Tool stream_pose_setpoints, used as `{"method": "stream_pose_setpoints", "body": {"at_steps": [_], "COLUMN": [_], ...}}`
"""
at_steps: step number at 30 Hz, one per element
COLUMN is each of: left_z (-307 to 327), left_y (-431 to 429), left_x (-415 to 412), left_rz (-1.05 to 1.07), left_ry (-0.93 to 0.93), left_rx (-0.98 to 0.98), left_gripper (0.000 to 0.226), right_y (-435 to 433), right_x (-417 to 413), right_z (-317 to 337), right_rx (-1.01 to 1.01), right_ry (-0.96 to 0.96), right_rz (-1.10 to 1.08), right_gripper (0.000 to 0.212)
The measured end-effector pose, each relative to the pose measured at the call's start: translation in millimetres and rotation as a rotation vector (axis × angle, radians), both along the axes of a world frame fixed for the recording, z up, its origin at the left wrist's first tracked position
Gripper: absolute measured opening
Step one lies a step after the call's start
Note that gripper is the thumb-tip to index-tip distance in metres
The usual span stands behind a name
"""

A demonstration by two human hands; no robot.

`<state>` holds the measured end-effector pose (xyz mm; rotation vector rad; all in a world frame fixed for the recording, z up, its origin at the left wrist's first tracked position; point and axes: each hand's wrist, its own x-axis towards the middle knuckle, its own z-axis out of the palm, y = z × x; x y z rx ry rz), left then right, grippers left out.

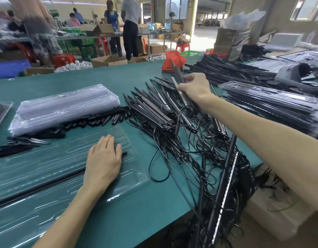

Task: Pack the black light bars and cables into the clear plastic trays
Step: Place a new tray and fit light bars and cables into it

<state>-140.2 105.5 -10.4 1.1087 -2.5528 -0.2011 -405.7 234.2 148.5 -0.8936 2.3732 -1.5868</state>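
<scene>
Clear tray under my flat left hand | right hand grips light bar at pile | next, I think: seat it in groove.

The surface is showing plain teal green. The bar in the right fingers is showing black, and the bars below them are lying black with white dotted strips. The cables are trailing black. Under the left fingers the tray is gleaming clear. Beyond the right fingers, a bag is glowing red.
</scene>
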Motion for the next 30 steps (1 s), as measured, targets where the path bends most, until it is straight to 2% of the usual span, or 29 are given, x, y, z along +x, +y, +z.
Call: {"method": "stream_pose_setpoints", "body": {"at_steps": [6,13,14,17,20,22,25,27,30], "left_z": [3.1,7.1,8.9,17.5,20.6,21.6,22.9,23.1,25.7], "left_y": [1.7,2.6,0.6,-1.0,-3.8,-4.1,4.5,12.1,15.8], "left_x": [0.3,0.4,0.3,2.6,14.4,19.4,17.5,14.2,17.5], "left_rz": [-0.004,0.014,0.017,-0.003,0.145,0.141,-0.073,-0.221,-0.254], "left_ry": [0.022,0.112,0.191,0.607,0.813,0.705,0.376,0.24,0.162], "left_rx": [0.021,0.043,0.076,0.192,0.115,-0.032,-0.251,-0.287,-0.325], "left_gripper": [0.06,0.057,0.053,0.04,0.066,0.077,0.071,0.065,0.053], "right_y": [-28.1,-48.2,-51.3,-58.4,-55.9,-47.9,-29.0,-11.1,22.2], "right_x": [64.2,143.2,156.5,190.2,201.1,200.2,193.3,186.9,175.4], "right_z": [11.7,-12.9,-24.6,-64.2,-92.0,-98.2,-97.5,-94.7,-89.3], "right_rx": [-0.043,-0.013,0.007,0.099,0.126,0.1,0.079,0.07,0.036], "right_ry": [0.003,0.1,0.134,0.269,0.286,0.217,0.177,0.21,0.283], "right_rz": [0.211,0.4,0.432,0.499,0.484,0.456,0.42,0.4,0.363], "right_gripper": [0.048,0.047,0.045,0.039,0.031,0.027,0.029,0.028,0.029]}}
